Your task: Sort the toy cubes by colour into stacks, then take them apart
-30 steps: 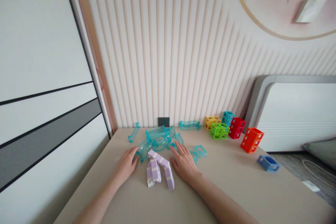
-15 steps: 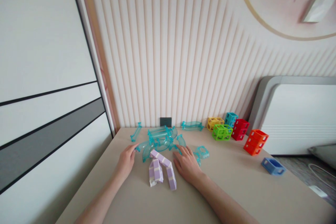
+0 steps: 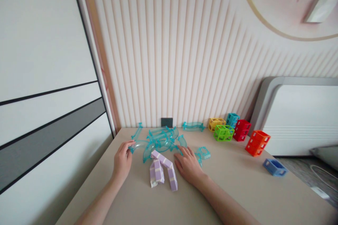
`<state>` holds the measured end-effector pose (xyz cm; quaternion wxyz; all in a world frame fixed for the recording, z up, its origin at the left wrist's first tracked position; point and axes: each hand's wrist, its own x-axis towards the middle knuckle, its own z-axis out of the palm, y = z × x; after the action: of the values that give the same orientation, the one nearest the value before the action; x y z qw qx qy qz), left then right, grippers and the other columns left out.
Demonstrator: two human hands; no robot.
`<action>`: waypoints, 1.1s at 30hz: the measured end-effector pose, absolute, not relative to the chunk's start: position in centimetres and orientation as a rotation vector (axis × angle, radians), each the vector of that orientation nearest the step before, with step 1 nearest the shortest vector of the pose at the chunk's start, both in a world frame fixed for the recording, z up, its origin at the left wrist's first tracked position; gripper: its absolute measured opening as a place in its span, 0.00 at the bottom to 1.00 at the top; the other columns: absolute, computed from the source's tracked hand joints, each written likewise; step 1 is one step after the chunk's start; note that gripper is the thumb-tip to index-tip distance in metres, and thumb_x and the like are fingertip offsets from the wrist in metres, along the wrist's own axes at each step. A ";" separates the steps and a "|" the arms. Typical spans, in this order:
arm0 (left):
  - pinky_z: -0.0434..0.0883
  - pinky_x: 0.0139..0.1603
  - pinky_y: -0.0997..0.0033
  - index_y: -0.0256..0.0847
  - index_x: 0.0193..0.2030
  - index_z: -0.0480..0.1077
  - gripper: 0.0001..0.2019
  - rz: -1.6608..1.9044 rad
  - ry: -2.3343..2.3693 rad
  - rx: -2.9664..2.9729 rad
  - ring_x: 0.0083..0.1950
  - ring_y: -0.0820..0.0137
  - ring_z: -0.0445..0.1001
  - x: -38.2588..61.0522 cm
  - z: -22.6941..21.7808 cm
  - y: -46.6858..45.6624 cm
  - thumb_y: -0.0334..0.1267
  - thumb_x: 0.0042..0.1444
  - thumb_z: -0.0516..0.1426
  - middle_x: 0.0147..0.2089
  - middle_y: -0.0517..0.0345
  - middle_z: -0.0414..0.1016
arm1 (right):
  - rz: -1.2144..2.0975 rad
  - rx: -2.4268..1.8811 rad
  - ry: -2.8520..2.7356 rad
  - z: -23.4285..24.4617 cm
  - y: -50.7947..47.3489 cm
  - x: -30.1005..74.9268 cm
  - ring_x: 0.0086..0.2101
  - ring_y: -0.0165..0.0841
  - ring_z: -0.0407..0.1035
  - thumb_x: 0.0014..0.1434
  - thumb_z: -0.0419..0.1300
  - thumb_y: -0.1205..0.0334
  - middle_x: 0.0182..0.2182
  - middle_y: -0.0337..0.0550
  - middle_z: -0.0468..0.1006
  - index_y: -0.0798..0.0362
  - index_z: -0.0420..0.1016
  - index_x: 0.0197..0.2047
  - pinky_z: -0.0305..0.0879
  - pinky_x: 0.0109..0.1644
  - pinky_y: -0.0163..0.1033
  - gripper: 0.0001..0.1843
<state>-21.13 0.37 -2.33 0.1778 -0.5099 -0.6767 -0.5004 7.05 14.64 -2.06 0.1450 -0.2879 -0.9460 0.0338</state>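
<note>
My left hand [image 3: 122,160] is closed in a pinch on the near end of a clear teal curved track piece [image 3: 139,144] at the left of a heap of teal track pieces [image 3: 161,139]. My right hand [image 3: 188,164] lies flat on the table with fingers stretched out, fingertips touching the heap's right side. Between my hands lie lilac blocks [image 3: 162,169], joined in a bent shape.
The beige table [image 3: 237,190] meets a ribbed wall with a dark socket [image 3: 167,122]. At the back right stand yellow [image 3: 216,123], green [image 3: 223,132], teal [image 3: 232,119], red [image 3: 241,129] and orange cage cubes [image 3: 257,142]; a blue one [image 3: 274,167] lies nearer. More teal tracks [image 3: 193,126] lie by the wall.
My left hand moved left and closed on the end of a curved teal track, pulling it out of the heap. My right hand barely moved.
</note>
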 end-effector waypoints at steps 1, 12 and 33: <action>0.75 0.52 0.59 0.42 0.44 0.71 0.17 -1.432 -1.907 -1.431 0.49 0.61 0.78 -21.1 -2.3 0.3 0.25 0.52 0.48 0.46 0.50 0.78 | 0.101 -0.829 -2.725 -2.1 14.7 7.1 0.64 0.44 0.59 0.68 0.52 0.60 0.64 0.53 0.67 0.50 0.77 0.52 0.48 0.69 0.55 0.16; 0.76 0.50 0.61 0.42 0.43 0.70 0.10 -1.576 -1.862 -1.396 0.52 0.61 0.78 -20.7 -2.2 0.2 0.30 0.57 0.50 0.47 0.48 0.78 | 0.110 -0.843 -2.681 -1.5 14.6 7.0 0.53 0.43 0.68 0.65 0.55 0.65 0.54 0.48 0.75 0.47 0.74 0.57 0.60 0.57 0.46 0.18; 0.75 0.53 0.59 0.43 0.44 0.68 0.13 -1.552 -1.824 -1.554 0.53 0.63 0.78 -20.4 -2.8 0.4 0.27 0.57 0.48 0.48 0.49 0.79 | -0.143 -1.082 -2.519 -1.5 17.9 8.6 0.40 0.38 0.78 0.71 0.50 0.66 0.48 0.49 0.79 0.51 0.76 0.49 0.68 0.43 0.37 0.13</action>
<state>-20.39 0.40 -2.84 0.1428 -0.5388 -0.6324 -0.5380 8.55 17.89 -1.48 0.1966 -0.3865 -0.8996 -0.0511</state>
